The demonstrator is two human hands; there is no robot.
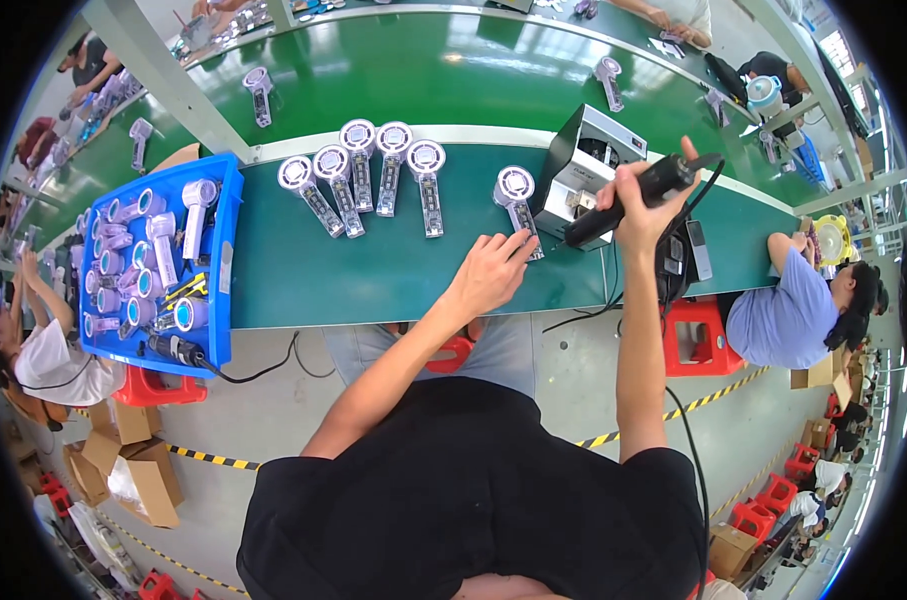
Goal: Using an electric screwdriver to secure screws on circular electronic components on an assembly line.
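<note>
A lilac-and-white handheld fan (pixel 516 190) lies on the green workbench with its handle toward me, the handle's inner parts exposed. My left hand (pixel 485 275) holds the lower end of that handle with its fingertips. In my right hand (pixel 638 215) is a black corded electric screwdriver (pixel 661 182), gripped around its body and slanting down to the left. Its lower end is in front of a grey-and-black box that looks like a screw feeder (pixel 571 140); whether the tip touches it, I cannot tell. Left of my fan, several similar handheld fans (pixel 359 165) lie in a loose row.
A blue bin (pixel 225 260) of lilac fans, with another corded screwdriver (pixel 176 349) in it, stands at the left. Black cables (pixel 711 185) and a dark adapter (pixel 673 258) lie right of the feeder. A green conveyor (pixel 403 75) carrying fans runs behind. A person (pixel 788 310) sits at right.
</note>
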